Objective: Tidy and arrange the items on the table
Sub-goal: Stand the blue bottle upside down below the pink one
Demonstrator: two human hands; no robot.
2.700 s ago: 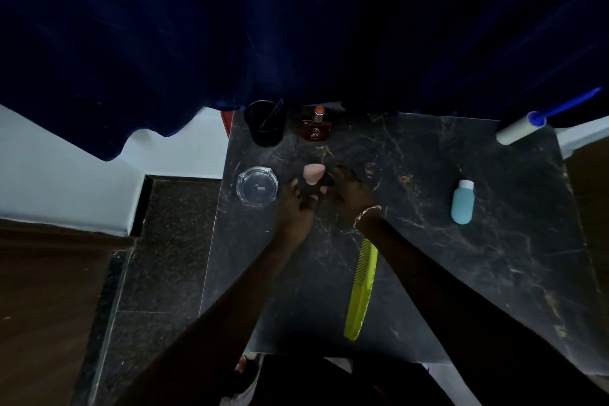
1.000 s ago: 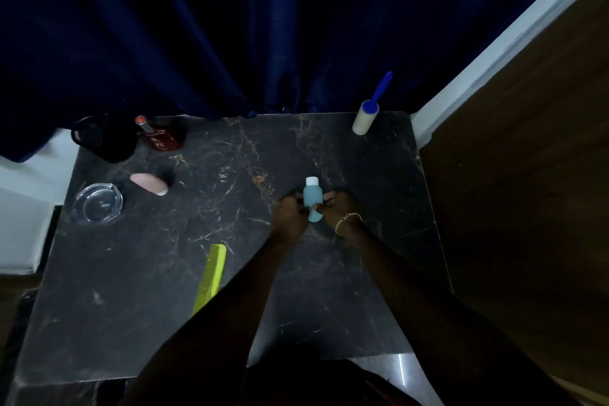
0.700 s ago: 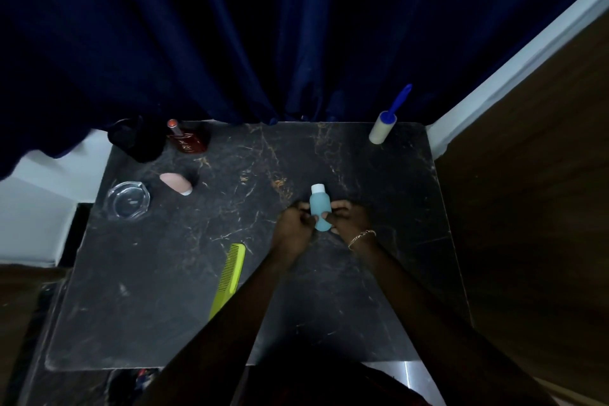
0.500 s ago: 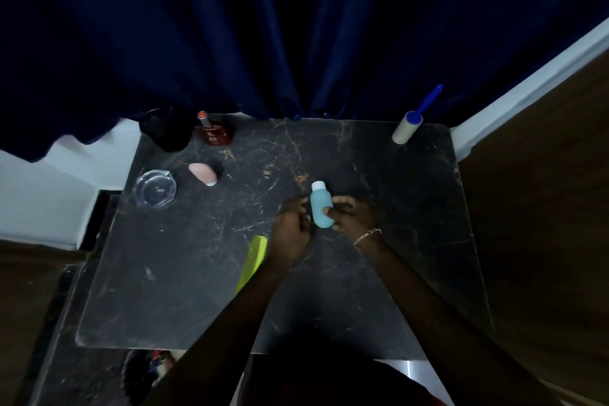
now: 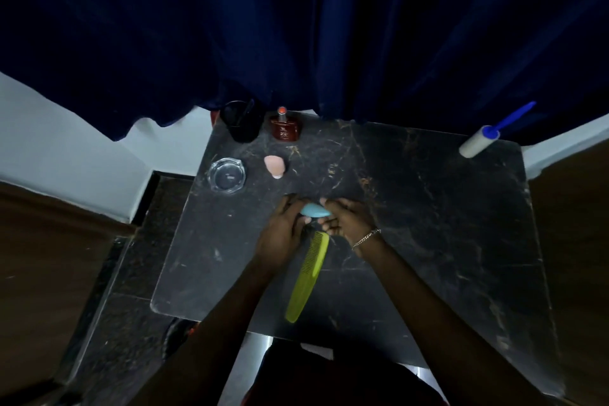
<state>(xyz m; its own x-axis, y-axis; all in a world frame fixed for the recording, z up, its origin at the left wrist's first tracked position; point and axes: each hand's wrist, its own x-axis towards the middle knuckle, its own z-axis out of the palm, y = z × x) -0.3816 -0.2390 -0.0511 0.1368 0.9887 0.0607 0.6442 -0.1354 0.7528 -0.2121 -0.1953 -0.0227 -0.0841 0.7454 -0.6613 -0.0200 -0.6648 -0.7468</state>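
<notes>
Both hands meet over the black marble-patterned table [image 5: 428, 224], nearer its left edge than its right. The left hand [image 5: 280, 234] and the right hand [image 5: 346, 219], which wears a chain bracelet [image 5: 365, 238], curl their fingers round a small light-blue plastic bottle [image 5: 314, 210] lying sideways between them; whether it touches the tabletop cannot be told. A yellow-green plastic comb [image 5: 308, 277] lies just beside the hands, reaching toward the near edge. A clear glass ashtray [image 5: 228, 175] sits by the left edge with a pink teardrop sponge [image 5: 274, 165] beside it. At the far left corner stand a black cup [image 5: 242, 123] and a brown perfume bottle [image 5: 285, 129]; a white lint roller with blue handle [image 5: 478, 142] lies at the far right corner.
</notes>
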